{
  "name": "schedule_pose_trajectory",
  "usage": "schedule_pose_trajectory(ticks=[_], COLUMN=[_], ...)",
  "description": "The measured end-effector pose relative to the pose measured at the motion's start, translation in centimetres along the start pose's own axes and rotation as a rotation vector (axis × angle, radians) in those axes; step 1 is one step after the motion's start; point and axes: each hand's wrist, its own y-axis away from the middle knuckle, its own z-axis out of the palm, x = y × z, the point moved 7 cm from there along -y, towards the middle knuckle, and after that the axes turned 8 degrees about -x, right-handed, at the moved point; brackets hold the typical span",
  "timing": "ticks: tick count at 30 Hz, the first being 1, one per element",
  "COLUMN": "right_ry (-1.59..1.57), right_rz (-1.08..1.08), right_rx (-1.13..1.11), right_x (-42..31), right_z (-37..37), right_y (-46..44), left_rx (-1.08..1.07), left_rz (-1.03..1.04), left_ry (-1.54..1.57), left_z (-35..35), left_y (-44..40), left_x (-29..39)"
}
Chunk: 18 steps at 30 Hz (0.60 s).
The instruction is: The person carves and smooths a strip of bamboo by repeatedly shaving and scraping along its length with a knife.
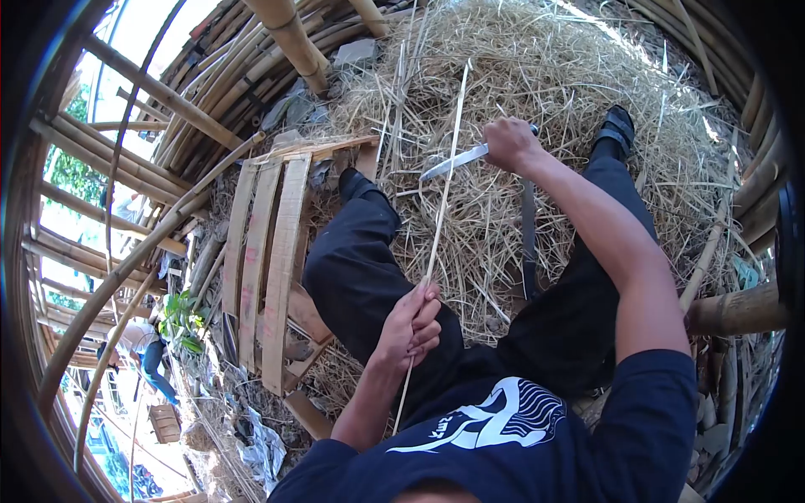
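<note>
My left hand (411,325) is closed around a long thin bamboo strip (442,210), which runs from beside my body out over the shavings between my legs. My right hand (510,144) grips a knife (457,162) by its handle. The blade points left and lies across the strip, touching or very close to it; which of the two I cannot tell. Below my right hand, a long dark flat blade-like object (528,239) rests on the shavings.
A pile of bamboo shavings (570,75) covers the ground around my feet. To the left stands a slatted wooden crate (272,260). Bamboo poles (159,88) are stacked and leaning along the left, and a thick pole (738,312) juts in at right. A person (142,352) is beyond the poles.
</note>
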Motion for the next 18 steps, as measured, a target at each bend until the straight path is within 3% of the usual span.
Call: schedule_pose_trajectory(ticks=[4,5,6,18], right_ry=[0.002,0.058,0.032,0.209], right_rz=[0.210,0.182,0.292,0.163], right_rx=[-0.096,0.035,0.005,-0.169], right_x=[4.2,5.0,6.6,6.5], right_z=[-0.2,-0.9,-0.8,0.9], right_y=[0.0,0.5,0.5,0.1], left_rx=[0.014,0.011,0.003,0.064], left_rz=[-0.084,-0.110,-0.132,-0.174], left_ry=[-0.004,0.022,0.045,0.063], left_z=[-0.6,-0.4,-0.3,-1.8], left_y=[1.6,2.3,2.7,6.1], left_x=[-1.4,-1.9,-2.3,-4.4])
